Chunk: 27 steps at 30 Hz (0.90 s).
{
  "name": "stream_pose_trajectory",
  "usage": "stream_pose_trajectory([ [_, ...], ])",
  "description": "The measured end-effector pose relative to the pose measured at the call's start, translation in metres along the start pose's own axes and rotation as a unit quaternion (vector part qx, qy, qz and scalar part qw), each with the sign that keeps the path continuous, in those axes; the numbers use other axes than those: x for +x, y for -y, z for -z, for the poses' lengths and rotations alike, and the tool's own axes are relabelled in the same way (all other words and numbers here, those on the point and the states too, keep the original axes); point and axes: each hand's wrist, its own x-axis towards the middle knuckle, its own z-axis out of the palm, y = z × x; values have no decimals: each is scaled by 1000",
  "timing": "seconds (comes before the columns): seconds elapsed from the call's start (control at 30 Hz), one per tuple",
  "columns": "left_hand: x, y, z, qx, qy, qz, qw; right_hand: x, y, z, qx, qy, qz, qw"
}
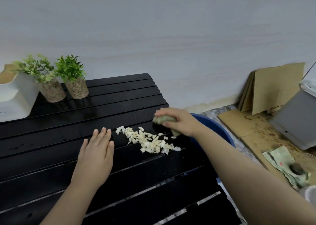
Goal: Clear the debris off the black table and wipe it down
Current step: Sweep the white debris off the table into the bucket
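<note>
A pile of pale, off-white debris flakes [150, 141] lies on the black slatted table [51, 149] near its right edge. My right hand [179, 122] is closed around a bunched greenish-grey cloth [164, 119], pressed onto the table just right of and behind the pile. My left hand [97, 153] rests flat on the slats, fingers together and extended, just left of the debris, holding nothing. The table surface looks wet and glossy in places.
Two small potted plants [49, 81] [73, 77] and a white container [15, 94] stand at the table's back left. A blue basin [213, 127] sits on the floor past the right edge. Cardboard sheets [273, 88], a grey bin [297, 120] and crumpled paper [287, 166] lie further right.
</note>
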Motion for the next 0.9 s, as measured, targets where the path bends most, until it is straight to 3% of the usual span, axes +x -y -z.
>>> stream_pose_trajectory([
  [0.17,4,-1,1,-46,2,4,999,-19,18,-5,-39,66,51,996],
  [0.27,3,6,8,-82,-3,17,996,7,33,0,14,-5,50,999],
  [0.37,-6,9,8,10,2,24,1000,48,37,-9,-32,-26,8,999],
  [0.5,-6,8,3,71,-10,39,997,89,36,-41,-123,26,15,992],
  [0.73,-5,14,0,63,-15,43,997,95,67,-71,-88,209,90,970],
  [0.9,-3,14,1,69,-9,48,996,57,63,-49,-52,309,85,946],
])
